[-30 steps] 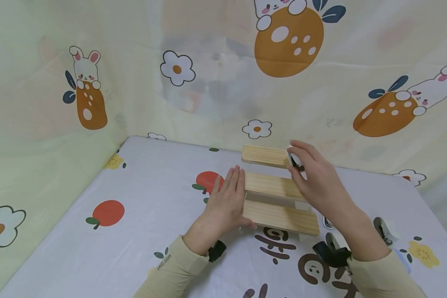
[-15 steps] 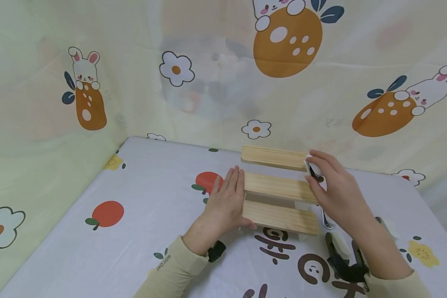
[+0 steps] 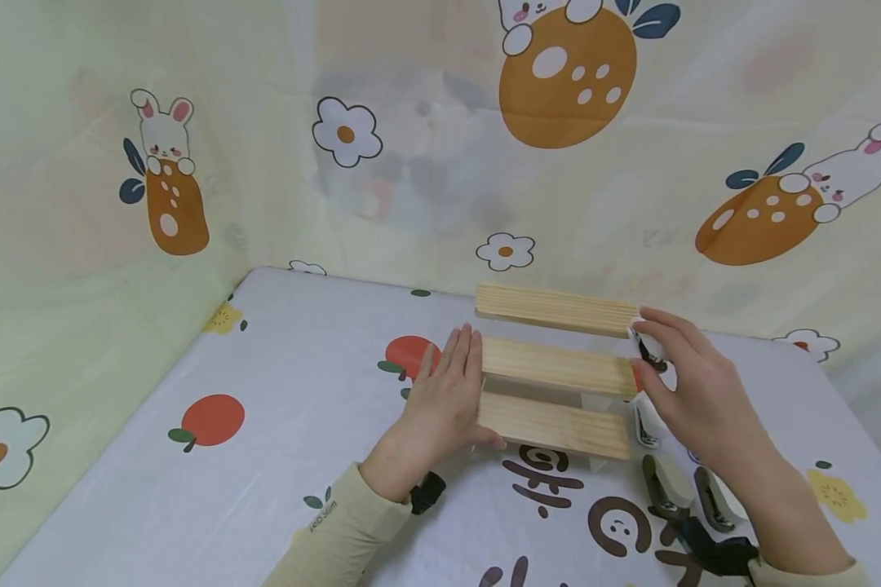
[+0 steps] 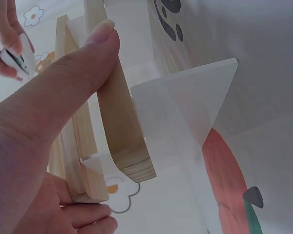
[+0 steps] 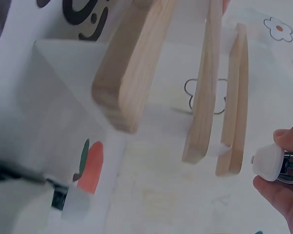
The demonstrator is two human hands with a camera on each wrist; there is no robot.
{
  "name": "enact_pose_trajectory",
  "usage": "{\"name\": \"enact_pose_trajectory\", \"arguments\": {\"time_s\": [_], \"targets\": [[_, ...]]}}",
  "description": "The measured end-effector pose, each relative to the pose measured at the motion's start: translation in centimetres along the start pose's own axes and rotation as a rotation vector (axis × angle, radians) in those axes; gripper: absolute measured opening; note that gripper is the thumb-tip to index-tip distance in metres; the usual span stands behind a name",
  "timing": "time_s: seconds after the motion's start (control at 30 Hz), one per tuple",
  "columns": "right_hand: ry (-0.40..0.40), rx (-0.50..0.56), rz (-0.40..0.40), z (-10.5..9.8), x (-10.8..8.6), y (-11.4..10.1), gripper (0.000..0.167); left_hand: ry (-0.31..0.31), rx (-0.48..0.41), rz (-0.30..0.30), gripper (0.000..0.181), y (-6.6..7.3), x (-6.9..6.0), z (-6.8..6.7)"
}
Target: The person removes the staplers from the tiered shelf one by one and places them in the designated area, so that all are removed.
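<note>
A stepped stand has three pale wooden boards, the front one (image 3: pixel 554 424), the middle one (image 3: pixel 558 367) and the back one (image 3: pixel 554 310), on translucent supports (image 4: pixel 180 97). Along the left ends of the boards rests my left hand (image 3: pixel 440 399), its fingers straight; in the left wrist view its thumb (image 4: pixel 83 63) lies across a board. My right hand (image 3: pixel 705 391) pinches a small white stapler (image 3: pixel 648 346) between thumb and fingers, by the right end of the back board. In the right wrist view, that stapler (image 5: pixel 271 163) appears apart from the boards.
More small staplers lie right of the stand: one (image 3: pixel 646 424) beside the front board, another (image 3: pixel 668 481) nearer me, and a third (image 3: pixel 718 499) by my right forearm. A patterned curtain (image 3: pixel 411 187) rises behind the white printed tablecloth (image 3: pixel 301 391).
My right hand has moved right along the back board with the stapler, uncovering the right ends of the back and middle boards. My left hand has stayed in place.
</note>
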State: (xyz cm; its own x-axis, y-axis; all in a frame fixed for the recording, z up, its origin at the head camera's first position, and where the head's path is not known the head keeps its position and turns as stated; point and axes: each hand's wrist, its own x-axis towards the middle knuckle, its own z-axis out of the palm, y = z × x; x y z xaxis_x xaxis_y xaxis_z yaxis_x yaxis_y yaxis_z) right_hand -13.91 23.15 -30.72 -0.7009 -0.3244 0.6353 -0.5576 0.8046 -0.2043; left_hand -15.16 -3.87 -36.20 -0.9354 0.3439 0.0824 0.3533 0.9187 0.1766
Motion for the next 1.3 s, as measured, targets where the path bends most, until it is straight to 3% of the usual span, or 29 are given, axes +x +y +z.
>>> {"name": "enact_pose_trajectory", "arguments": {"time_s": [1.3], "targets": [[-0.073, -0.146, 0.216, -3.4, -6.9, 5.1, 0.053, -0.005, -0.001, -0.001, 0.142, 0.1, -0.1, -0.1]]}}
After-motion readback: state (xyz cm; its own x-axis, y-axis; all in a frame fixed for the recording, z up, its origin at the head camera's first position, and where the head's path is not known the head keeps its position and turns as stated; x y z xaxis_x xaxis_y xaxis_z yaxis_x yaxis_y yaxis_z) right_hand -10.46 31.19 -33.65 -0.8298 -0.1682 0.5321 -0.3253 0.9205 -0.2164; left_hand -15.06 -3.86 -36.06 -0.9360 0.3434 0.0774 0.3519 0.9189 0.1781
